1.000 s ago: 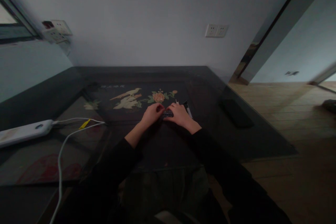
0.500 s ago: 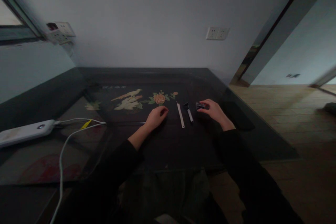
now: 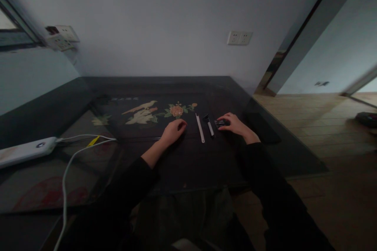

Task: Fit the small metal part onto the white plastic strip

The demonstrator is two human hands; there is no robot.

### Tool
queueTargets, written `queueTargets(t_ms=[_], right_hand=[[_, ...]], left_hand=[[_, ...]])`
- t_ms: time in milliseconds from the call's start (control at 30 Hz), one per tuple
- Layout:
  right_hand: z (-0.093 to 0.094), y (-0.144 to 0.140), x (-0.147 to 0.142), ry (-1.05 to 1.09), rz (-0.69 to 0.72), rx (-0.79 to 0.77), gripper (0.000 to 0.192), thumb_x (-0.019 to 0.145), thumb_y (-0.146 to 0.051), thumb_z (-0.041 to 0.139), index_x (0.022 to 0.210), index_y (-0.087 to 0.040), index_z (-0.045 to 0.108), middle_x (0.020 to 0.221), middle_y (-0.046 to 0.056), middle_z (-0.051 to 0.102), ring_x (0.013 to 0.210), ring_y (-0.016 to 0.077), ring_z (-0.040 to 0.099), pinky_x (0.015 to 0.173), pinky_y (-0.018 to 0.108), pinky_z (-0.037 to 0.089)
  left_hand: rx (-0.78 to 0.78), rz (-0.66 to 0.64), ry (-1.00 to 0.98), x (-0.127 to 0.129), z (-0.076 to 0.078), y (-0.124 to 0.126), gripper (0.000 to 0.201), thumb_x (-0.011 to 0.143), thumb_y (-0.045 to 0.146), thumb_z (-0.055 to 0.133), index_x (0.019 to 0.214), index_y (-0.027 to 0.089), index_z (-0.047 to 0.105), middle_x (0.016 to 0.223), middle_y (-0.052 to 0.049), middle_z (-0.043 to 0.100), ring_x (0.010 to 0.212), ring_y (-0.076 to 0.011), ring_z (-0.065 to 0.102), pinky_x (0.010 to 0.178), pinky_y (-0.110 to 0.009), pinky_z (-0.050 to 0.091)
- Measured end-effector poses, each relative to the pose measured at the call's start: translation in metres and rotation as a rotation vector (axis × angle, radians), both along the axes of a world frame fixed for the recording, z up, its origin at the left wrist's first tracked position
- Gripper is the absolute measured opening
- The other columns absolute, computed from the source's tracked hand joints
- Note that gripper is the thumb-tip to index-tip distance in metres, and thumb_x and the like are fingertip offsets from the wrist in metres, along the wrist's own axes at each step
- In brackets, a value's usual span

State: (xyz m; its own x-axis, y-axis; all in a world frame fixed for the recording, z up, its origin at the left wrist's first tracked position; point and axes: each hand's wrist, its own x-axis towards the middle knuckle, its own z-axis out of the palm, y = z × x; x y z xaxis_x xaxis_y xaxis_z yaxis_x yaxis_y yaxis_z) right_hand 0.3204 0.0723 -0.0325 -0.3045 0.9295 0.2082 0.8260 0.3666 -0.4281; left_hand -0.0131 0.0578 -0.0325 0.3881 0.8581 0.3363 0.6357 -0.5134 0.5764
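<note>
Two small tools laid out, a third at the bench

Right hand (image 3: 237,125) pinches a small dark tool (image 3: 221,123) beside the white strip (image 3: 200,128) and dark-headed tool (image 3: 209,126); left hand (image 3: 173,131) rests loosely curled, holding nothing.

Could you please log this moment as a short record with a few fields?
surface: dark glass-topped table with a bird-and-flower inlay
left hand: loosely curled, resting on the table, holding nothing visible
right hand: fingers on a small dark object
between the hands: a pale slim strip and a short dark-headed tool, side by side
far left: white power strip with white cables
</note>
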Motion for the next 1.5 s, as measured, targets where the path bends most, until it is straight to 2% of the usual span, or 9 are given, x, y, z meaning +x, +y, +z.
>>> queueTargets(t_ms=[533, 633, 733, 900, 1033, 1100, 1167, 1300, 1500], right_hand=[[0.006, -0.007, -0.008, 0.049, -0.068, 0.011, 0.053, 0.066, -0.032, 0.080, 0.115, -0.022, 0.063, 0.101, 0.008, 0.056, 0.096, 0.0248, 0.054, 0.090, 0.042, 0.044], [0.015, -0.011, -0.015, 0.151, -0.118, 0.133, 0.045, 0.070, -0.034, 0.076, 0.111, -0.022, 0.063, 0.095, 0.007, 0.057, 0.089, 0.0235, 0.055, 0.085, 0.041, 0.046], [0.028, -0.015, -0.032, 0.344, -0.145, 0.237, 0.037, 0.075, -0.040, 0.071, 0.106, -0.022, 0.063, 0.096, 0.008, 0.058, 0.087, 0.0233, 0.057, 0.079, 0.040, 0.049], [0.042, -0.031, -0.094, 0.675, 0.056, 0.099, 0.050, 0.076, -0.043, 0.069, 0.121, -0.026, 0.055, 0.116, 0.010, 0.057, 0.103, 0.0236, 0.056, 0.083, 0.040, 0.051], [0.043, -0.051, -0.152, 0.792, 0.267, -0.024, 0.072, 0.072, -0.046, 0.073, 0.136, -0.037, 0.041, 0.145, 0.008, 0.034, 0.126, 0.0255, 0.043, 0.093, 0.042, 0.048], [0.044, -0.059, -0.172, 0.843, 0.340, -0.097, 0.081, 0.069, -0.050, 0.075, 0.139, -0.041, 0.036, 0.150, 0.006, 0.027, 0.134, 0.0269, 0.035, 0.095, 0.044, 0.047], [0.045, -0.064, -0.184, 0.853, 0.404, -0.123, 0.085, 0.066, -0.052, 0.076, 0.140, -0.041, 0.035, 0.152, 0.005, 0.025, 0.138, 0.0281, 0.027, 0.100, 0.046, 0.044], [0.043, -0.069, -0.194, 0.843, 0.464, -0.113, 0.094, 0.062, -0.057, 0.076, 0.143, -0.037, 0.034, 0.151, 0.007, 0.030, 0.137, 0.0316, 0.030, 0.110, 0.052, 0.029], [0.027, -0.076, -0.202, 0.765, 0.543, -0.123, 0.100, 0.058, -0.043, 0.084, 0.144, -0.035, 0.035, 0.151, 0.008, 0.028, 0.136, 0.0326, 0.031, 0.109, 0.048, 0.032]], left_hand=[[-0.007, 0.015, -0.034, 0.001, 0.002, 0.000, 0.016, 0.084, 0.019, 0.050, 0.090, 0.019, 0.065, 0.083, -0.003, 0.067, 0.076, -0.0154, 0.060, 0.071, -0.026, 0.047], [-0.049, 0.061, -0.162, 0.002, 0.003, 0.002, 0.015, 0.083, 0.021, 0.051, 0.087, 0.018, 0.066, 0.081, -0.003, 0.067, 0.076, -0.0149, 0.060, 0.072, -0.026, 0.047], [-0.173, 0.106, -0.431, 0.002, 0.007, 0.004, 0.015, 0.083, 0.025, 0.054, 0.089, 0.016, 0.065, 0.084, -0.004, 0.067, 0.079, -0.0149, 0.062, 0.075, -0.027, 0.049], [-0.361, -0.033, -0.865, 0.005, 0.025, -0.008, 0.026, 0.085, 0.033, 0.055, 0.108, 0.020, 0.059, 0.124, -0.009, 0.060, 0.114, -0.0203, 0.057, 0.086, -0.032, 0.052], [-0.435, -0.195, -0.859, 0.011, 0.039, -0.031, 0.042, 0.090, 0.039, 0.049, 0.131, 0.029, 0.048, 0.149, -0.007, 0.038, 0.128, -0.0259, 0.046, 0.085, -0.036, 0.054], [-0.450, -0.189, -0.820, 0.014, 0.042, -0.042, 0.048, 0.090, 0.046, 0.048, 0.135, 0.029, 0.045, 0.149, -0.008, 0.039, 0.129, -0.0271, 0.046, 0.091, -0.039, 0.052], [-0.484, -0.240, -0.820, 0.017, 0.043, -0.050, 0.054, 0.088, 0.050, 0.050, 0.137, 0.028, 0.043, 0.149, -0.009, 0.038, 0.131, -0.0283, 0.044, 0.098, -0.041, 0.048], [-0.582, -0.386, -0.844, 0.018, 0.039, -0.055, 0.058, 0.086, 0.053, 0.051, 0.135, 0.024, 0.047, 0.148, -0.010, 0.039, 0.132, -0.0303, 0.042, 0.104, -0.041, 0.042], [-0.644, -0.470, -0.692, 0.015, 0.028, -0.053, 0.059, 0.084, 0.047, 0.055, 0.136, 0.023, 0.042, 0.144, -0.010, 0.039, 0.127, -0.0309, 0.047, 0.101, -0.041, 0.042]])
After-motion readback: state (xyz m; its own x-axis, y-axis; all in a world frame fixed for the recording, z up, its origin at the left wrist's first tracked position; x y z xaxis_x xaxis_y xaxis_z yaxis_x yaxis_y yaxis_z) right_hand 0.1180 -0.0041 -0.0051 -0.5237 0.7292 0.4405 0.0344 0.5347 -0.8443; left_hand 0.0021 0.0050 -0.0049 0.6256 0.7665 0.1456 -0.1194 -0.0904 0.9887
